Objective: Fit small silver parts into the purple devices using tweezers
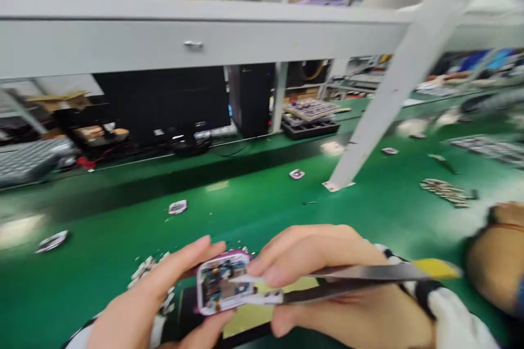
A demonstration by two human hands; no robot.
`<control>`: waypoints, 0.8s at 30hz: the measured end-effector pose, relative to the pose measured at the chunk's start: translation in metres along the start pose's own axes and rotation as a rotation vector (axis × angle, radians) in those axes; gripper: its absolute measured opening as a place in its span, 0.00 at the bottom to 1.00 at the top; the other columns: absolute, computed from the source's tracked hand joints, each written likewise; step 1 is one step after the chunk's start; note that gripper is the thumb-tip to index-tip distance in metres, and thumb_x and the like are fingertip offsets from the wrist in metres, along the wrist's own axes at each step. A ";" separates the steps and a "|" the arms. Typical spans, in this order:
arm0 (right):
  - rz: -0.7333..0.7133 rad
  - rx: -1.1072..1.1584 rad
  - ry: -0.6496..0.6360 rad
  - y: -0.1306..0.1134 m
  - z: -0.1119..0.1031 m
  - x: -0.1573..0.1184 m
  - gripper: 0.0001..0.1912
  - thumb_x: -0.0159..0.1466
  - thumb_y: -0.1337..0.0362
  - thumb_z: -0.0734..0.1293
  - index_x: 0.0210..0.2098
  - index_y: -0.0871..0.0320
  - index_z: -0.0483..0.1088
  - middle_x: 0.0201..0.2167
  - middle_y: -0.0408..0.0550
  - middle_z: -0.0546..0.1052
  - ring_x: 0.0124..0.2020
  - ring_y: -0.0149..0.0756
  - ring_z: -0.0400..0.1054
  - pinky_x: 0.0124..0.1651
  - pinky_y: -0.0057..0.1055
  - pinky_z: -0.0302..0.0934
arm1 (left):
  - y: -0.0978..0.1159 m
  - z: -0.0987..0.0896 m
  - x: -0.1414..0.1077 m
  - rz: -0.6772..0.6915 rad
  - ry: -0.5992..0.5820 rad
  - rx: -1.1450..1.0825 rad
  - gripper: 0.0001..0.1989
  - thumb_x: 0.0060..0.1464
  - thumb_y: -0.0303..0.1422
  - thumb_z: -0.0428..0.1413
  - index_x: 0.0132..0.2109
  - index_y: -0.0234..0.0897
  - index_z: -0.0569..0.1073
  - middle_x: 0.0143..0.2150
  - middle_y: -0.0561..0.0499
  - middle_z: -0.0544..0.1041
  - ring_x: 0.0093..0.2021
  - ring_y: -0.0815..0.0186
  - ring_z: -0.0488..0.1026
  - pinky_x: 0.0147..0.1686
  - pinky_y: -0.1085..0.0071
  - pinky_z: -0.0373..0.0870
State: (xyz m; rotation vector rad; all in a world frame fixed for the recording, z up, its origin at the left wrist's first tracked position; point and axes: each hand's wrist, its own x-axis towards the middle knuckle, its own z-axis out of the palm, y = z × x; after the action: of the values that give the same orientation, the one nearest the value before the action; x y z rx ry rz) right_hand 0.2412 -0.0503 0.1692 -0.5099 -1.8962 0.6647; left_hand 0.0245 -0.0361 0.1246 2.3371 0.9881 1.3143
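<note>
A small white-rimmed device with a purple edge [223, 282] lies open, with circuit parts showing inside. My left hand [164, 294] grips it between fingers and thumb at its left side. In my right hand [327, 278] is a pair of metal tweezers [364, 272] with white tips and a yellow end. The tips reach into the right part of the device. Fingertips of my right hand are at the device's right edge. Beneath the hands is a yellow pad [251, 320] on a dark surface.
Several similar devices, such as one [178, 207], lie on the green bench [245, 196]. Small pale parts [143, 271] are piled by my left hand. A slanted white post [380, 114] stands at right. Another person's arm [497, 256] is at the right edge.
</note>
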 end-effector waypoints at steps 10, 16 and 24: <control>0.017 -0.137 -0.042 0.011 0.012 0.002 0.15 0.53 0.72 0.67 0.40 0.54 0.68 0.35 0.44 0.76 0.35 0.31 0.71 0.39 0.20 0.68 | 0.016 -0.007 0.014 0.058 -0.098 0.079 0.28 0.45 0.31 0.58 0.54 0.40 0.59 0.42 0.49 0.74 0.37 0.66 0.73 0.38 0.77 0.72; -0.114 -0.318 -0.026 0.017 0.014 -0.010 0.09 0.60 0.66 0.60 0.38 0.56 0.71 0.37 0.45 0.75 0.38 0.31 0.70 0.40 0.17 0.67 | 0.014 -0.007 0.016 0.040 -0.158 0.060 0.27 0.47 0.30 0.56 0.55 0.39 0.58 0.43 0.48 0.73 0.39 0.66 0.72 0.39 0.76 0.71; -0.054 -0.287 0.070 0.014 0.023 -0.021 0.13 0.54 0.64 0.67 0.40 0.50 0.69 0.33 0.41 0.76 0.37 0.35 0.71 0.40 0.24 0.68 | 0.013 -0.007 0.022 0.084 -0.165 0.112 0.02 0.47 0.29 0.56 0.32 0.37 0.70 0.41 0.46 0.72 0.40 0.64 0.71 0.33 0.74 0.72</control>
State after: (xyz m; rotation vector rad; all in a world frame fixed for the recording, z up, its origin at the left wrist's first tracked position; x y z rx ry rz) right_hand 0.2286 -0.0580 0.1383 -0.6514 -1.9415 0.3355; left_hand 0.0317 -0.0312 0.1500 2.5497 0.9441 1.0991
